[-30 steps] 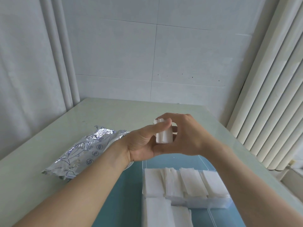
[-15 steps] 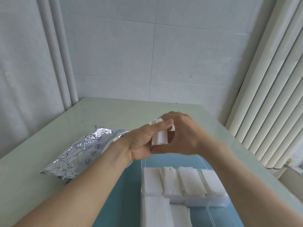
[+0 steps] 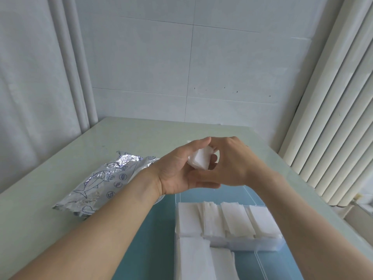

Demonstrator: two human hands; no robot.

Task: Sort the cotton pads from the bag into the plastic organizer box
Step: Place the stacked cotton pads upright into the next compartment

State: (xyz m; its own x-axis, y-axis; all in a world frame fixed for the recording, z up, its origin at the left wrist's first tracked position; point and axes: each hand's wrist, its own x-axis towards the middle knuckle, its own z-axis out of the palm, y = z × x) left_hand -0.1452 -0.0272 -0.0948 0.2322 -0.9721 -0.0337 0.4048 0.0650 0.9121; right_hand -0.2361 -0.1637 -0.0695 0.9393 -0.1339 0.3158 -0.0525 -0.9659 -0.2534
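A pale green table fills the lower frame, with a blue mat at lower centre. On the mat sits the clear plastic organizer box, its compartments filled with flat white cotton pads whose long axes run up the frame. The silver foil bag lies at centre left, long axis slanting toward upper right. At centre, the left hand and right hand together pinch a small stack of pads, fingers curled round it, tilted, its upper end toward upper right.
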